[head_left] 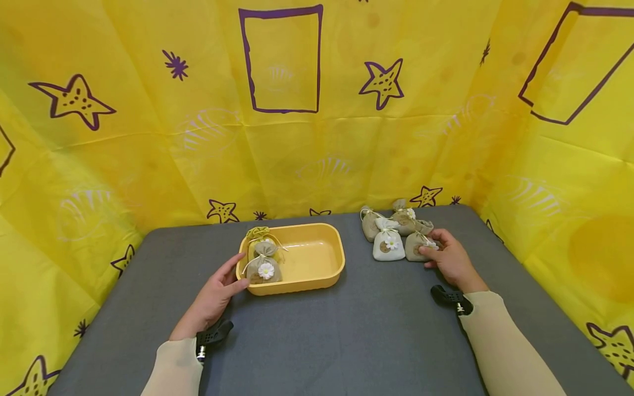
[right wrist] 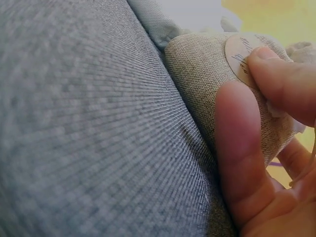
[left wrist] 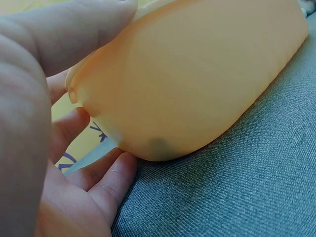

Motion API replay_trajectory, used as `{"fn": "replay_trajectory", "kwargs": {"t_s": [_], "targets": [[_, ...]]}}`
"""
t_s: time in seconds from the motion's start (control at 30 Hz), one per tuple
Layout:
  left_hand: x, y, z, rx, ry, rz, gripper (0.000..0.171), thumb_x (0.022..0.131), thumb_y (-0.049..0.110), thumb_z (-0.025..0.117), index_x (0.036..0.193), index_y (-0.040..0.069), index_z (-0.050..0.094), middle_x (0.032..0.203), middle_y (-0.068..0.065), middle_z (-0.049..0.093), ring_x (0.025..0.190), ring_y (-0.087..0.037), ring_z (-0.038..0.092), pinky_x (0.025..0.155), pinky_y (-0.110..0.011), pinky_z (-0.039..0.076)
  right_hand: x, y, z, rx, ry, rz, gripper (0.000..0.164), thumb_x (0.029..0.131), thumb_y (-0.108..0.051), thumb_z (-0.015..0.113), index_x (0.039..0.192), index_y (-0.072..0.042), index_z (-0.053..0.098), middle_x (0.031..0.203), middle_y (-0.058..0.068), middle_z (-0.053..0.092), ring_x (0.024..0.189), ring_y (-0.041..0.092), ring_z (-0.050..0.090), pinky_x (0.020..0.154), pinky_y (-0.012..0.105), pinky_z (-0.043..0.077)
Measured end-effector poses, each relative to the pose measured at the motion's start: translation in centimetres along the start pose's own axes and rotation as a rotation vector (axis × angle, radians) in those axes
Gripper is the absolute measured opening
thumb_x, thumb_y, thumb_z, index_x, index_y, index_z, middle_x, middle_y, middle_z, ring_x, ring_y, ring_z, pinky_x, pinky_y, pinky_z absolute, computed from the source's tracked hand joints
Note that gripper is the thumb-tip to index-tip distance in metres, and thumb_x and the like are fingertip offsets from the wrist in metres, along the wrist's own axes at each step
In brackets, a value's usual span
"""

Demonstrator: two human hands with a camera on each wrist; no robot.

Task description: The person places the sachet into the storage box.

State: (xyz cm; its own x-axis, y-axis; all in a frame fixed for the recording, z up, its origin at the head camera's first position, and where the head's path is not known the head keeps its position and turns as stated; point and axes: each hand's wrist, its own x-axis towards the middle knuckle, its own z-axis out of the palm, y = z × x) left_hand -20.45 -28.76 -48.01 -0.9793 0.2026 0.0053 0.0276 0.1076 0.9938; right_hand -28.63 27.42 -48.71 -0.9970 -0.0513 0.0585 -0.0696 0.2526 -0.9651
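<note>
A shallow yellow container (head_left: 309,264) sits on the table left of centre. My left hand (head_left: 213,297) holds its left end, with the thumb over the rim and the fingers against the outer wall (left wrist: 187,84). Inside that end lie a beige drawstring sachet (head_left: 256,270) with a white flower and an olive one (head_left: 257,232) behind it. To the right, my right hand (head_left: 453,264) grips a beige sachet (head_left: 415,242) at the front of a group. In the right wrist view its thumb presses the round label (right wrist: 237,55) of this sachet (right wrist: 197,64).
Beside the gripped sachet stands a white sachet (head_left: 388,248) with a flower. Two more beige sachets (head_left: 369,226) are behind, close to the back edge. Grey cloth (head_left: 342,330) covers the table. A yellow printed curtain (head_left: 297,154) rises along the back and sides.
</note>
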Motion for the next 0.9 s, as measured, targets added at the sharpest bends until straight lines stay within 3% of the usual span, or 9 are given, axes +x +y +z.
{"fn": "replay_trajectory", "kwargs": {"t_s": [0.17,0.33,0.47,0.67,0.9], "targets": [[0.10,-0.14,0.00,-0.018,-0.005,0.015,0.074,0.098,0.012,0.066,0.158,0.008,0.023,0.164,-0.012,0.010,0.149,-0.027,0.010,0.105,-0.018,0.030,0.01,-0.02,-0.04,-0.036,0.003,0.006,0.042,0.093,-0.010,0.072,0.124,0.002,0.047,0.134,0.022,0.041,0.077,0.020,0.059,0.060,0.035,0.058],[0.06,-0.04,-0.04,0.002,0.001,0.003,0.074,0.098,0.014,0.066,0.158,0.009,0.023,0.164,-0.012,0.010,0.149,-0.027,0.010,0.108,-0.024,0.028,-0.09,-0.11,-0.13,-0.070,0.011,0.017,0.042,0.091,-0.017,0.076,0.120,0.000,0.051,0.125,0.019,0.045,0.073,0.021,0.059,0.060,0.035,0.057],[-0.05,0.09,-0.04,0.022,0.002,-0.008,0.074,0.098,0.016,0.066,0.159,0.010,0.023,0.164,-0.012,0.009,0.149,-0.027,0.010,0.110,-0.030,0.026,-0.31,-0.21,-0.24,-0.124,0.018,0.017,0.046,0.090,-0.026,0.077,0.120,-0.002,0.051,0.130,0.022,0.046,0.068,0.023,0.058,0.058,0.035,0.056],[-0.12,0.15,0.03,0.012,-0.001,-0.006,0.074,0.098,0.015,0.066,0.159,0.009,0.022,0.164,-0.012,0.009,0.149,-0.027,0.010,0.107,-0.023,0.029,-0.41,-0.01,-0.43,-0.190,0.020,-0.004,0.048,0.089,-0.031,0.077,0.119,-0.003,0.053,0.135,0.024,0.047,0.067,0.026,0.060,0.057,0.035,0.057],[-0.02,0.07,-0.01,0.026,0.002,-0.010,0.074,0.099,0.016,0.065,0.159,0.011,0.023,0.165,-0.011,0.009,0.149,-0.026,0.009,0.112,-0.037,0.021,-0.45,0.03,-0.69,-0.202,0.020,-0.014,0.041,0.089,-0.029,0.078,0.114,-0.005,0.056,0.129,0.025,0.051,0.071,0.029,0.066,0.061,0.037,0.058]]}}
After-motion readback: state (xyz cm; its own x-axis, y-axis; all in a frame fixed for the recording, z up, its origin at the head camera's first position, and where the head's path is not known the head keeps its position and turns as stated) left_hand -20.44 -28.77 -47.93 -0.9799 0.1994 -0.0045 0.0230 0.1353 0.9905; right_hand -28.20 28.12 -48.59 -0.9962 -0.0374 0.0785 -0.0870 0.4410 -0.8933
